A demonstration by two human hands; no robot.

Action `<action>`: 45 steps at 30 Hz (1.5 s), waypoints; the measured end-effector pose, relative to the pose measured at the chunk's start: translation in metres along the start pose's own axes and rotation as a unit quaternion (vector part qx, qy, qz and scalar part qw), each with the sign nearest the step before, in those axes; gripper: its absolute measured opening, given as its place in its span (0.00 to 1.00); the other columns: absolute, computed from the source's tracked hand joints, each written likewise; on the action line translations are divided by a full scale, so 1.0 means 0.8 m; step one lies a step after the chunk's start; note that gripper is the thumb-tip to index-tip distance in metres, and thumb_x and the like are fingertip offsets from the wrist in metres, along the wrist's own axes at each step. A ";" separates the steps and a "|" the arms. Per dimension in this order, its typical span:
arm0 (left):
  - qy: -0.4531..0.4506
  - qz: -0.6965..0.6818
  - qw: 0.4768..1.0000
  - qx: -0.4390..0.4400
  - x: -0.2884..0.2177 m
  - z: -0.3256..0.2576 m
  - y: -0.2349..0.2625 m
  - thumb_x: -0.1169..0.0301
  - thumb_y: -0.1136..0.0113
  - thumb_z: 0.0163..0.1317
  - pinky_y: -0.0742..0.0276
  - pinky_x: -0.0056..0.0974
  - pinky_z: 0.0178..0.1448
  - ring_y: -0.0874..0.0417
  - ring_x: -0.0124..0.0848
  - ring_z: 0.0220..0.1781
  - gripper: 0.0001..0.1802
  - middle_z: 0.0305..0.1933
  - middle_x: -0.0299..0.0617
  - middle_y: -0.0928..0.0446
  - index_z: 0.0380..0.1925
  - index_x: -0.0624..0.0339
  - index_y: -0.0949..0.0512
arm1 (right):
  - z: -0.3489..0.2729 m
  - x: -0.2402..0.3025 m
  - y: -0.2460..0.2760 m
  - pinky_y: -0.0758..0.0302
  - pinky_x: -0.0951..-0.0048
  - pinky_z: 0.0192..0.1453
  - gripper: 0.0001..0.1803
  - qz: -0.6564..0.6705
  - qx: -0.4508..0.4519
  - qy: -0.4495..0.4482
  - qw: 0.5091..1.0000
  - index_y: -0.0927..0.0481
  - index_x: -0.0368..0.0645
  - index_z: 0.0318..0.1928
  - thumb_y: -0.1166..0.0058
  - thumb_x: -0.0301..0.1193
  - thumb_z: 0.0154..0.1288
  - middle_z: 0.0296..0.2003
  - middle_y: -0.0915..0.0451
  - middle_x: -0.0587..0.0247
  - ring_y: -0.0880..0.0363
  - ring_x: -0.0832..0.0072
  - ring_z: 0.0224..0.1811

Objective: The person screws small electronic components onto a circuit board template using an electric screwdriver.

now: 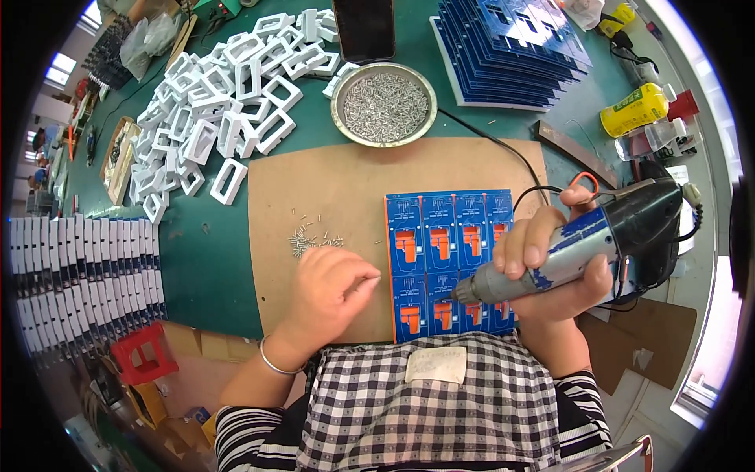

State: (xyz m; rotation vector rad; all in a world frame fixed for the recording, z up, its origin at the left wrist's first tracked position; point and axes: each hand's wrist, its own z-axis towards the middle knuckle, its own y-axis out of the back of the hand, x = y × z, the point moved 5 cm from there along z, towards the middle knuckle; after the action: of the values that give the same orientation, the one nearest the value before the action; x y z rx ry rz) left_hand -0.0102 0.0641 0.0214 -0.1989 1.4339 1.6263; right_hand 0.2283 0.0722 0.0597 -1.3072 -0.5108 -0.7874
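My right hand [560, 305] is wrapped round a corded electric screwdriver [583, 242] with a worn silver and blue body. Its tip points left, over a blue circuit board panel [407, 216]. That panel has two rows of units with orange showing in their cutouts, and it lies on a brown board [314, 177]. To the left of the panel is my left hand [332, 293], closed with thumb and fingers pinched together; what they hold, if anything, is hidden. Just beyond its knuckles lies a small pile of loose screws [303, 242].
A metal bowl of screws [340, 110] stands beyond the brown board, near a phone [363, 31]. White plastic frames [230, 181] are heaped at the far left. Stacked blue panels [543, 63] and a yellow bottle [633, 110] are at the far right. Rows of assembled pieces [86, 267] line the left.
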 end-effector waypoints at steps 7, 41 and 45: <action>0.034 -0.003 0.999 -0.030 0.017 -0.008 0.005 0.83 0.37 0.45 0.27 0.39 0.42 0.21 0.38 0.36 0.10 0.35 0.40 0.19 0.27 0.59 0.24 | -0.001 0.000 0.007 0.22 0.64 0.29 0.34 0.002 -0.019 0.008 1.000 0.38 0.41 0.55 0.47 0.51 0.56 0.23 0.25 0.58 0.22 0.66 0.22; 0.345 -0.492 0.799 0.027 0.039 -0.032 -0.024 0.82 0.45 0.63 0.21 0.31 0.47 0.19 0.27 0.38 0.05 0.39 0.41 0.21 0.38 0.64 0.25 | 0.004 0.000 0.012 0.22 0.63 0.32 0.36 0.007 -0.010 0.013 1.000 0.39 0.41 0.58 0.48 0.54 0.59 0.25 0.24 0.60 0.21 0.68 0.25; 0.332 -0.509 0.793 0.042 0.032 -0.036 -0.033 0.82 0.46 0.63 0.21 0.32 0.48 0.18 0.28 0.41 0.06 0.39 0.43 0.22 0.39 0.64 0.26 | 0.003 0.000 0.009 0.22 0.63 0.32 0.36 0.012 -0.008 0.012 1.000 0.39 0.41 0.58 0.48 0.53 0.59 0.26 0.24 0.60 0.21 0.68 0.25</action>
State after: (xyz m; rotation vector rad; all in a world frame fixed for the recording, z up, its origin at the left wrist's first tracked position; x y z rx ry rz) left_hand -0.0188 0.0500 -0.0225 -1.3498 1.4497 0.5716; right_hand 0.2341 0.0754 0.0552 -1.3142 -0.4703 -0.7877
